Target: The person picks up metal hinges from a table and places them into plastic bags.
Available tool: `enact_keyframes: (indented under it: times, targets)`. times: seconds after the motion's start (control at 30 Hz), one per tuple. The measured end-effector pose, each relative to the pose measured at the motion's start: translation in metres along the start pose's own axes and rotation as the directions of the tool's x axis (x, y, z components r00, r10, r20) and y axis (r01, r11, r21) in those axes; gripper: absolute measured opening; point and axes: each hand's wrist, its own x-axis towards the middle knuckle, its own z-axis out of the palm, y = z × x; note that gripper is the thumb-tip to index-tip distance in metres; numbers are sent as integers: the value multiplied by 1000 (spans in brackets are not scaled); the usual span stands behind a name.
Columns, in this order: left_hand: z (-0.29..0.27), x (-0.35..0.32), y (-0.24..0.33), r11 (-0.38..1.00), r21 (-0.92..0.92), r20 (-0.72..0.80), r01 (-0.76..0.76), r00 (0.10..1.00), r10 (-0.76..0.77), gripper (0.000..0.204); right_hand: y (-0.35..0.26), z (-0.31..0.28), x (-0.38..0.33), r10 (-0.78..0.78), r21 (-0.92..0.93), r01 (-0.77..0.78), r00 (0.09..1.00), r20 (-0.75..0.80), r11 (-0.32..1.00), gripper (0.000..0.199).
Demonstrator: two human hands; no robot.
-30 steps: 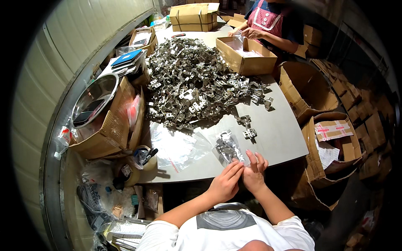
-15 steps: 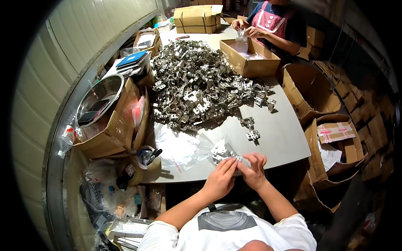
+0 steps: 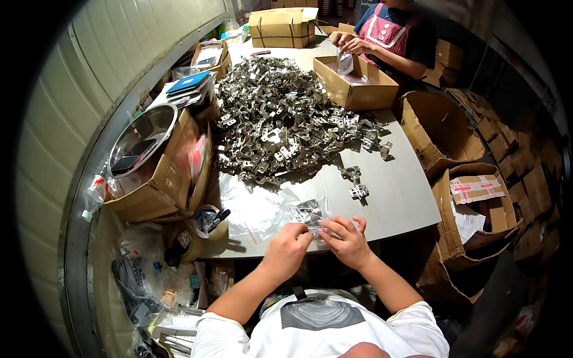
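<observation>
At the table's near edge, a small clear plastic bag point(image 3: 315, 222) holds shiny metal hinge parts point(image 3: 307, 209). My left hand point(image 3: 286, 247) pinches the bag's near edge with fingers closed. My right hand point(image 3: 350, 243) grips the same edge a little to the right, thumb and forefinger together, other fingers partly raised. Flat empty clear bags point(image 3: 253, 207) lie spread just left of the filled one. Two more metal hinge parts point(image 3: 358, 191) rest apart on the tabletop, beyond my right hand. Farther back rises a large heap of similar metal parts point(image 3: 274, 119).
Across the table a co-worker's hands point(image 3: 352, 45) hold a clear bag over an open carton point(image 3: 370, 95). Along the left stand a steel bowl point(image 3: 170, 116) on a cardboard box point(image 3: 161, 191) and a tape roll point(image 3: 219, 230). Open cartons point(image 3: 444, 128) line the right side.
Both my hands have shifted left and slightly nearer to me, and the bag's near edge now shows between them. The co-worker's hands have moved slightly over the carton.
</observation>
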Motion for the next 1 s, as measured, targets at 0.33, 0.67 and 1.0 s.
enact_keyframes:
  times: [0.33, 0.67, 1.0]
  targets:
    - [-34, 17, -3, 681, -707, 12, 191, 966, -258, 27, 11, -78, 53, 230, 609, -260, 965, 129, 750, 9]
    - [-11, 20, 30, 526, -819, 49, 227, 942, -331, 13, -1, -88, 54, 196, 601, -309, 949, 247, 737, 12]
    - [-2, 21, 30, 695, -708, -59, 125, 970, -234, 40, -4, -91, 56, 221, 589, -292, 956, 192, 754, 9]
